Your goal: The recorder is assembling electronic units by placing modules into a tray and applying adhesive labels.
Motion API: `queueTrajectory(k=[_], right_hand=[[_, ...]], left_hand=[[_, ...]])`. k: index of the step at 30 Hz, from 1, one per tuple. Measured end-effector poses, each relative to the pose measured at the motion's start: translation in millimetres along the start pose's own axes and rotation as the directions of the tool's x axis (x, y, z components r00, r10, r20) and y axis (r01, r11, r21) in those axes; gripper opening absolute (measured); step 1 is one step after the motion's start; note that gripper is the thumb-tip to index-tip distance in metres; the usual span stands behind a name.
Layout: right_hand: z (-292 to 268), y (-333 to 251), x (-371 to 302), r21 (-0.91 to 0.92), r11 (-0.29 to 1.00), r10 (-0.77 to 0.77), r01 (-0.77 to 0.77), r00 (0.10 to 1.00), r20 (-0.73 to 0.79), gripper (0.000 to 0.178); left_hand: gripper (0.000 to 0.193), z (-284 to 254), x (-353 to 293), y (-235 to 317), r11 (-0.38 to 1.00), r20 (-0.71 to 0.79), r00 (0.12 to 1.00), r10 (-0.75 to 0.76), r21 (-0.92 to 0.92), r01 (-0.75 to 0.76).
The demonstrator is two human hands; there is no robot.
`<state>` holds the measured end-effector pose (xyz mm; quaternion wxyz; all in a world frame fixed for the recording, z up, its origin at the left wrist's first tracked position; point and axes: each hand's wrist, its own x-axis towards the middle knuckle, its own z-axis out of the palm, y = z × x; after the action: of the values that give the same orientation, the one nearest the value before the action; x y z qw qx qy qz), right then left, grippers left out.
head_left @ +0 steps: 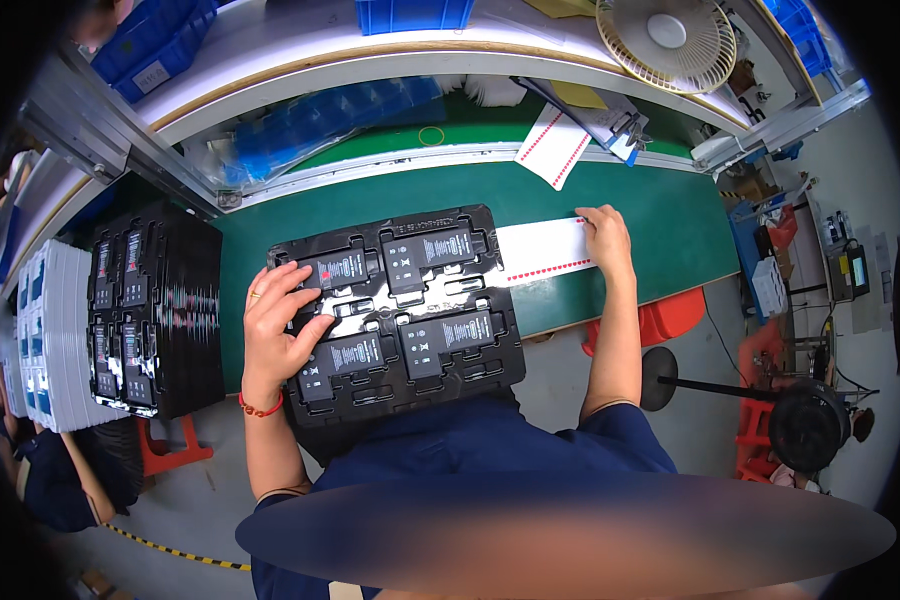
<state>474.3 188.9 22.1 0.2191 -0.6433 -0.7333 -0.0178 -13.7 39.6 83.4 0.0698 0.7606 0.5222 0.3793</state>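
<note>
A black plastic tray [382,322] lies in front of me with flat black batteries in its pockets. My left hand [278,325] is over the tray's left edge, fingers spread and thumb apart, with its fingertips on the upper left battery [342,270]. A small red mark shows on that battery. To the tray's right lies a white sheet of red stickers [545,250], its rows of small red marks along the long edges. My right hand [607,240] is at the sheet's right end, fingers bent and pressed together on it. Whether a loose sticker is between them is hidden.
Tall stacks of black battery trays [160,310] and white trays [55,335] stand at the left. Behind the green table [660,200] lie another sticker sheet [553,148] and a clipboard [625,130]. A fan [667,35] and blue bins [415,15] occupy the shelf above.
</note>
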Motion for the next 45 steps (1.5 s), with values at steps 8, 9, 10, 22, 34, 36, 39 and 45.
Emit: queueTrajectory(k=[8, 9, 10, 22, 34, 36, 39, 45], right_hand=[[6, 2, 3, 0.041, 0.998, 0.041, -0.045, 0.996, 0.073, 0.018], [5, 0, 3, 0.069, 0.996, 0.050, -0.055, 0.997, 0.062, 0.016], [5, 1, 3, 0.067, 0.996, 0.052, -0.056, 0.997, 0.062, 0.016], [10, 5, -1, 0.176, 0.984, 0.020, -0.041, 0.993, 0.118, 0.006], [-67, -108, 17, 0.549, 0.834, -0.091, -0.059, 0.966, 0.242, 0.003], [-70, -158, 16, 0.751, 0.660, -0.280, 0.034, 0.938, 0.204, 0.007], [-79, -223, 10, 0.847, 0.530, -0.477, -0.027, 0.816, 0.325, 0.007], [-64, -294, -3, 0.844, 0.481, -0.637, -0.237, 0.567, 0.522, 0.006]], left_hand=[[0.028, 1, -2, -3, 1.000, -0.001, 1.000, -0.008, -0.022, 0.007], [0.027, 0, -2, -2, 1.000, -0.005, 1.000, -0.005, -0.019, 0.005], [0.027, 0, -1, -2, 1.000, -0.007, 1.000, 0.000, -0.017, 0.000], [0.026, -17, -17, 5, 0.999, -0.061, 0.998, -0.008, -0.042, 0.006], [0.059, -59, -39, 32, 0.996, 0.444, 0.893, -0.074, -0.011, 0.088], [0.059, -57, -38, 35, 0.999, 0.455, 0.890, -0.039, 0.012, 0.038], [0.050, -53, -41, 33, 1.000, 0.383, 0.923, 0.020, -0.014, -0.016], [0.014, -36, -35, 32, 0.985, -0.077, 0.986, 0.148, -0.080, -0.154]])
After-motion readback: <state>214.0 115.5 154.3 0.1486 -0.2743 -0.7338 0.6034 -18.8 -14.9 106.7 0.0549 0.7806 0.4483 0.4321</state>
